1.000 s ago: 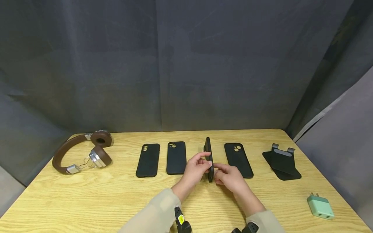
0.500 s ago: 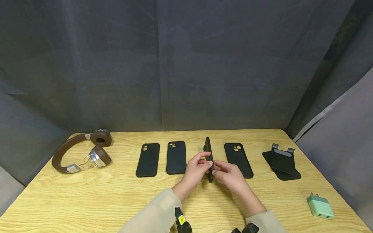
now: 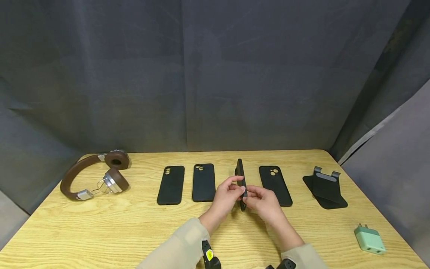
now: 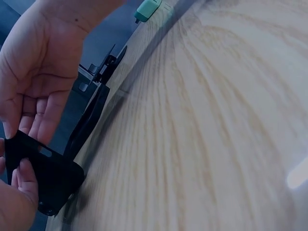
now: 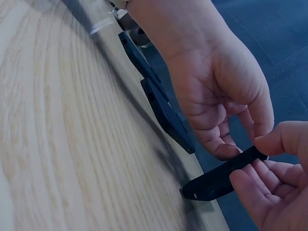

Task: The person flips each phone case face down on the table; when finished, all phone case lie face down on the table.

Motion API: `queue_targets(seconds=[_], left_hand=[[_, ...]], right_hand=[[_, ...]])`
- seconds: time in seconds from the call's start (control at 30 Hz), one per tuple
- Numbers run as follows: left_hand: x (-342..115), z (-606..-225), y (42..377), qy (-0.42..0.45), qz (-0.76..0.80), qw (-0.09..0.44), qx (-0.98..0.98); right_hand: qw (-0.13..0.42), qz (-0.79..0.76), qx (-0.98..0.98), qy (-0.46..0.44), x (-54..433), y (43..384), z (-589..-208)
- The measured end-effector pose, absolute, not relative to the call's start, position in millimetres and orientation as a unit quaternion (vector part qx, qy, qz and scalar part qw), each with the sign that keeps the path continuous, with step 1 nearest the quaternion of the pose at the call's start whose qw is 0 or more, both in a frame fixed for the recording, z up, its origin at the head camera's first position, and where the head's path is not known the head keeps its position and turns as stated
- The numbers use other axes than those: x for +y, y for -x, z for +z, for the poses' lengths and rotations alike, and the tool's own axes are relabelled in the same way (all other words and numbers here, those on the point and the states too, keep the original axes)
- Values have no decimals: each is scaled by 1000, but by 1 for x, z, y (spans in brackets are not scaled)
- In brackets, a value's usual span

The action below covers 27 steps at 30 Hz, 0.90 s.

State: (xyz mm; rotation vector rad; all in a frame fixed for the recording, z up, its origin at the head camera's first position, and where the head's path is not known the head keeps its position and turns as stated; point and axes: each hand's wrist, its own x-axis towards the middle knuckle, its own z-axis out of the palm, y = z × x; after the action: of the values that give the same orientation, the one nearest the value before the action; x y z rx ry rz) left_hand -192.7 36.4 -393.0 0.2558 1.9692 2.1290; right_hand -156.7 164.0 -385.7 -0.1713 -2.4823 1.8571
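A black phone case [image 3: 239, 168] stands on its long edge near the middle of the wooden table, between both hands. My left hand [image 3: 224, 196] pinches it from the left, thumb on the side facing me. From the right, my right hand [image 3: 265, 203] pinches the same side lower down with thumb and fingers. In the left wrist view, a slot-like cutout shows in the phone case [image 4: 50, 175]. More black phone cases lie flat: one [image 3: 276, 185] right of my hands, two others, a nearer one [image 3: 203, 182] and a farther one [image 3: 170, 185], to the left.
Brown headphones [image 3: 115, 179] lie at the table's left. A folded black stand [image 3: 326, 188] sits at the right, and a green charger plug [image 3: 369, 239] lies near the right edge. A dark curtain [image 3: 215, 74] hangs behind the table [image 3: 100, 231].
My right thumb has come up onto the phone case's near side, and the right fingers now pinch it. My left hand keeps its grip; the other things stay put.
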Motion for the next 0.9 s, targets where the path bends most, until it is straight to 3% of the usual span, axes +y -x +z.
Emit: queue_targets(seconds=[0.67, 0.9], left_hand=[[36, -414, 195, -60, 733, 84, 672], [36, -423, 194, -55, 725, 98, 679]], right_hand=[[54, 637, -765, 78, 163, 158, -382], [67, 658, -746, 77, 163, 157, -375]])
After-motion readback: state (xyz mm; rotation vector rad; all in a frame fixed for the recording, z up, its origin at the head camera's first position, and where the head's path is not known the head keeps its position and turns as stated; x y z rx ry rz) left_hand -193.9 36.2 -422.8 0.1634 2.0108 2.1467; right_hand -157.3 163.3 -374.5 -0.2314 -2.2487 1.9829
